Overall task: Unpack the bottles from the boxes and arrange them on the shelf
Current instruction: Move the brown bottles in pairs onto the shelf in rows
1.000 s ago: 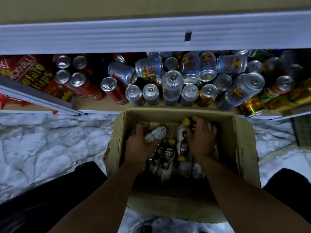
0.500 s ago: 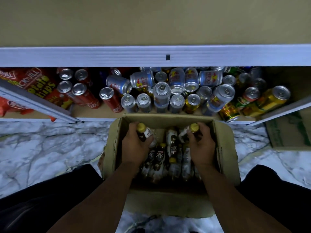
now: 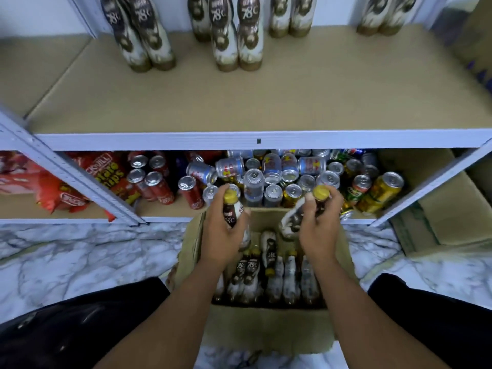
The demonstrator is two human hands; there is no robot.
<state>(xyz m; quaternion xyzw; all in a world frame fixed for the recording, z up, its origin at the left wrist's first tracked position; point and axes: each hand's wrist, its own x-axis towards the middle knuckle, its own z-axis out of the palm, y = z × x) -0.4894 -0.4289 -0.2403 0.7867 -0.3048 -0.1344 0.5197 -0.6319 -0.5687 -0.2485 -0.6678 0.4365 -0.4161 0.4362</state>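
An open cardboard box (image 3: 269,331) sits on the floor between my knees, with several brown-and-white bottles (image 3: 269,275) lying inside. My left hand (image 3: 221,235) grips one yellow-capped bottle (image 3: 231,209) upright above the box's far edge. My right hand (image 3: 319,230) holds a second yellow-capped bottle (image 3: 295,217), tilted, over the box's far right corner. On the tan upper shelf (image 3: 266,97) stand several matching bottles (image 3: 234,35) in pairs along the back.
The lower shelf holds several drink cans (image 3: 269,179) and red chip bags (image 3: 106,174) just behind the box. A white shelf rail (image 3: 186,141) crosses in front. Another flattened carton (image 3: 439,209) lies at the right on the marble floor (image 3: 80,257).
Both hands have lifted their bottles up out of the box toward its far edge. My head has tilted up, bringing the upper shelf and its standing bottles into view.
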